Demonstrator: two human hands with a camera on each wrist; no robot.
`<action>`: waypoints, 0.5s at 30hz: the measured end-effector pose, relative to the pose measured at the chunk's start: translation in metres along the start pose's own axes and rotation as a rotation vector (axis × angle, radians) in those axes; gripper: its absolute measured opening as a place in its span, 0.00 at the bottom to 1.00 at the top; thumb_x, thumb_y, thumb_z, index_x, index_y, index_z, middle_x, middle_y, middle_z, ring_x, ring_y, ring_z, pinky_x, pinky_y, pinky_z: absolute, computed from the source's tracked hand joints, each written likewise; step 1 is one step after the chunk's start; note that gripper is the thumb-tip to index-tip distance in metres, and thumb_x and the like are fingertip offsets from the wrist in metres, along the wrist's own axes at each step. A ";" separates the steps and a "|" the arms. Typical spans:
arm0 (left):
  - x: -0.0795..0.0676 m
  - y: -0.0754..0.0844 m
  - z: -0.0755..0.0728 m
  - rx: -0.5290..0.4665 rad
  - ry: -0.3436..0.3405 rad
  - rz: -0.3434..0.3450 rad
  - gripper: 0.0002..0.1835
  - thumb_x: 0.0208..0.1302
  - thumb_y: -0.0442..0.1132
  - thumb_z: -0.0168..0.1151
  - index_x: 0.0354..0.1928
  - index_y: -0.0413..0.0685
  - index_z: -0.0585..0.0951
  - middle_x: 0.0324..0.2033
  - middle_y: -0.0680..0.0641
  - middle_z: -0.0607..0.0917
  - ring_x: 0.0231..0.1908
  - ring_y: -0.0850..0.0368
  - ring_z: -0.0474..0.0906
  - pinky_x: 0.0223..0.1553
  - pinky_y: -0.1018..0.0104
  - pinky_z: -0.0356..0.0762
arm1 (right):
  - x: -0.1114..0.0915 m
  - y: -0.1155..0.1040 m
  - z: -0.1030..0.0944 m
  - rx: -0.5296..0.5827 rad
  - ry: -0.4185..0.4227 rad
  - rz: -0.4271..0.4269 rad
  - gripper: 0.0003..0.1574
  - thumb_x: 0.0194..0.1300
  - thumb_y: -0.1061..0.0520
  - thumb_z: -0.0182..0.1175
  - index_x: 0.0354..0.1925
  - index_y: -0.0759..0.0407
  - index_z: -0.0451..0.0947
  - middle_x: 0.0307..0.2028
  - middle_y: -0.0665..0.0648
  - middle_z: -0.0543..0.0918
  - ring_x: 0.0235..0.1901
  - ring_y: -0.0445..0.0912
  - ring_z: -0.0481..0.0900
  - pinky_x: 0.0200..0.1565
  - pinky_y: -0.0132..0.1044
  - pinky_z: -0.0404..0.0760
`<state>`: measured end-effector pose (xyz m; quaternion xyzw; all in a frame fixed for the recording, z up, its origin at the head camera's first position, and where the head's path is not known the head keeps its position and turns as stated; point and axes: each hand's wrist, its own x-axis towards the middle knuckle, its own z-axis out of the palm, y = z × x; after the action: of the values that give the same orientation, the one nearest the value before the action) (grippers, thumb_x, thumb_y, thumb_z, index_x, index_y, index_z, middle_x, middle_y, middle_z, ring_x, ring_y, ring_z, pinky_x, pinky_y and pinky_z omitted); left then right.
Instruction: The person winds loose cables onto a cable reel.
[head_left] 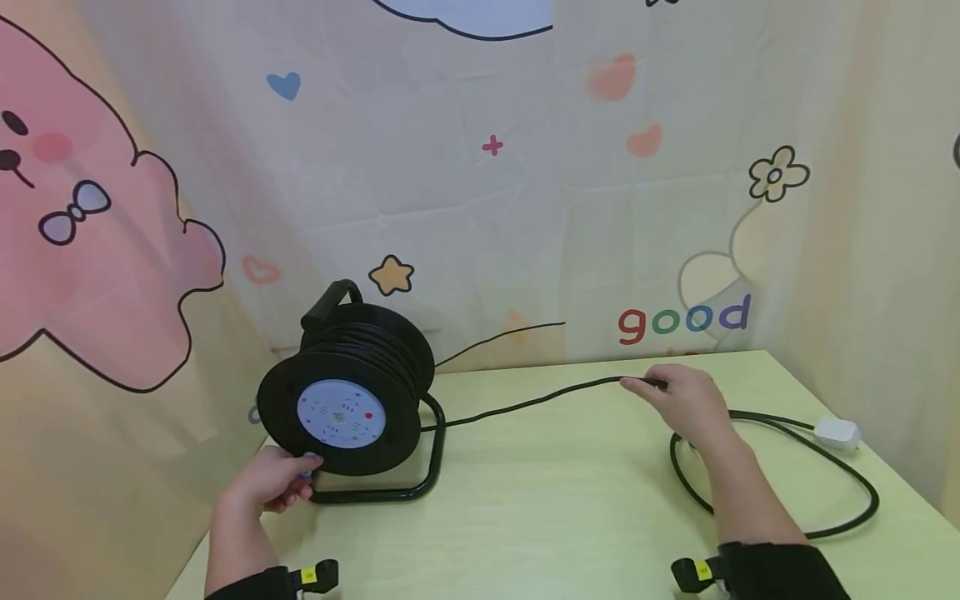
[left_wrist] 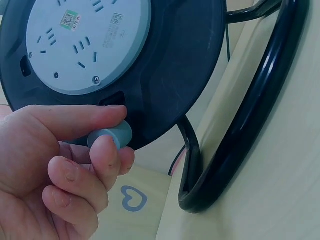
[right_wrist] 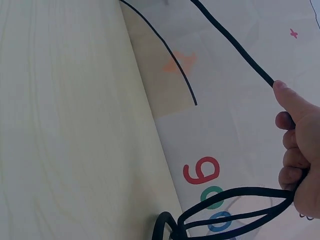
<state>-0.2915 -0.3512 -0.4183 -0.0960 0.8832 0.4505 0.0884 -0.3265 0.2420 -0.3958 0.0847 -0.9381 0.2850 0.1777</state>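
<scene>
On the left of the table stands a black cable reel (head_left: 367,346) with a pale round socket panel (head_left: 341,414) on its face. My left hand (head_left: 272,479) pinches the small grey-blue crank knob (left_wrist: 120,134) near the reel's lower rim, between thumb and fingers. From the reel, a black cable (head_left: 517,406) stretches right, slightly slack, to my right hand (head_left: 690,406). Those fingers curl round the cable, as the right wrist view also shows. Beyond that hand, the cable falls in a loose loop (head_left: 873,500) and ends in a white plug (head_left: 837,432).
A black tubular stand (head_left: 375,497) carries the reel, with a handle (head_left: 324,307) on top. The pale table (head_left: 555,525) meets a printed curtain (head_left: 510,225) behind. The plug lies near the table's right edge. A thin dark line (head_left: 502,335) crosses the curtain behind the reel.
</scene>
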 end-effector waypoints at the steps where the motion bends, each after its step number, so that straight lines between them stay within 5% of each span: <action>1: 0.000 0.000 -0.001 -0.005 -0.001 0.005 0.22 0.72 0.48 0.60 0.23 0.40 0.81 0.18 0.47 0.81 0.15 0.59 0.67 0.19 0.68 0.65 | 0.000 -0.001 0.001 0.013 -0.001 -0.008 0.28 0.69 0.32 0.60 0.32 0.53 0.82 0.24 0.50 0.76 0.29 0.49 0.71 0.32 0.43 0.69; 8: -0.003 0.002 -0.008 -0.032 0.051 -0.010 0.22 0.72 0.48 0.60 0.24 0.39 0.80 0.18 0.47 0.81 0.16 0.59 0.69 0.21 0.67 0.69 | 0.001 -0.008 0.008 0.057 -0.022 -0.057 0.21 0.73 0.39 0.61 0.32 0.53 0.81 0.24 0.50 0.75 0.28 0.49 0.71 0.33 0.43 0.70; 15: -0.009 0.007 -0.014 -0.077 0.098 -0.009 0.20 0.72 0.48 0.60 0.35 0.32 0.80 0.19 0.47 0.81 0.17 0.58 0.71 0.22 0.65 0.71 | 0.002 -0.015 0.012 0.102 -0.075 -0.075 0.20 0.76 0.43 0.58 0.32 0.54 0.79 0.24 0.51 0.73 0.27 0.48 0.69 0.32 0.43 0.69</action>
<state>-0.2858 -0.3574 -0.4028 -0.1251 0.8680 0.4786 0.0433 -0.3285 0.2228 -0.3971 0.1392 -0.9246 0.3220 0.1482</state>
